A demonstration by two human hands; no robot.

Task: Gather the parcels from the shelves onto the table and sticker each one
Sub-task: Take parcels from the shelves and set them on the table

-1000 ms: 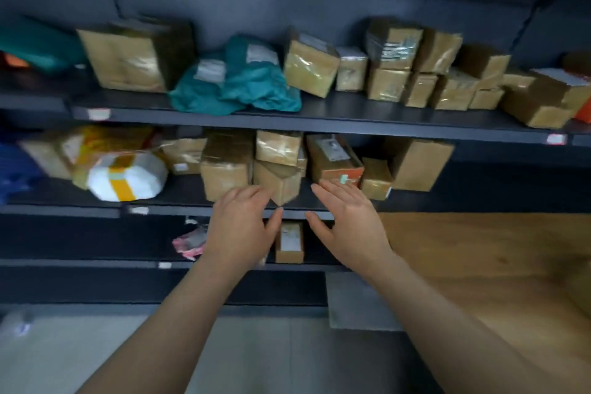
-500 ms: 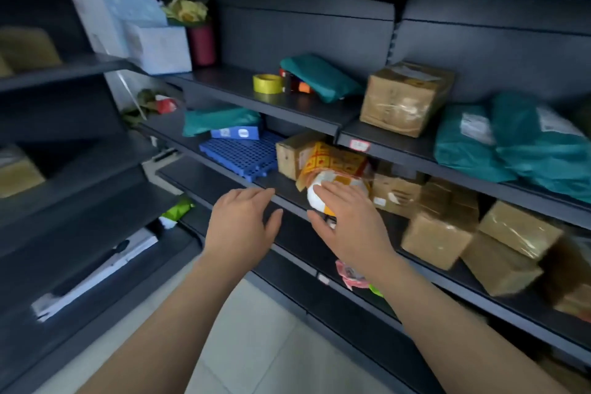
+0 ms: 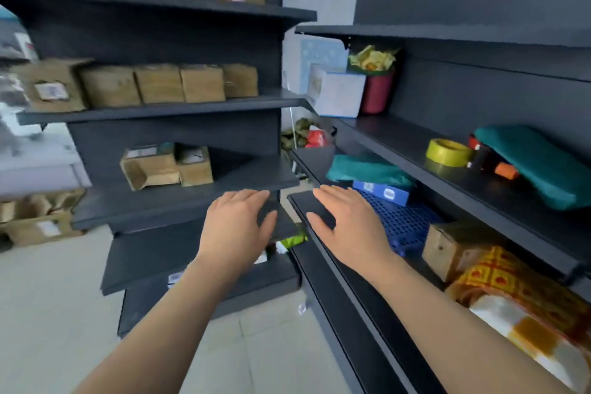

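Dark shelves (image 3: 153,109) are standing on both sides of a pale floor (image 3: 48,313). Up and to the left of the left hand, a row of brown parcels (image 3: 158,83) is sitting on one shelf, five in all. Below them, nearer the left hand, a pair of brown parcels (image 3: 148,166) is sitting side by side, and one is showing an open flap.

The left hand (image 3: 238,227) is hovering flat with its fingers loose and is holding nothing. The right hand (image 3: 350,227) is hovering just beside it the same way, also holding nothing. Both hands are hanging in front of the shelf edges, and it is hard to tell if they are touching them.

Up past the right hand, one white box (image 3: 335,94) and one red pot (image 3: 380,93) are standing together. Just beyond the right hand's fingertips, one teal bag (image 3: 367,169) is lying above one small blue box (image 3: 383,192). To the right of the right hand, one brown box (image 3: 447,249) is sitting, and one yellow-and-red parcel (image 3: 518,291) is lying next to it. Higher up to the right, one yellow tape roll (image 3: 447,152) is resting near a second teal bag (image 3: 540,163).
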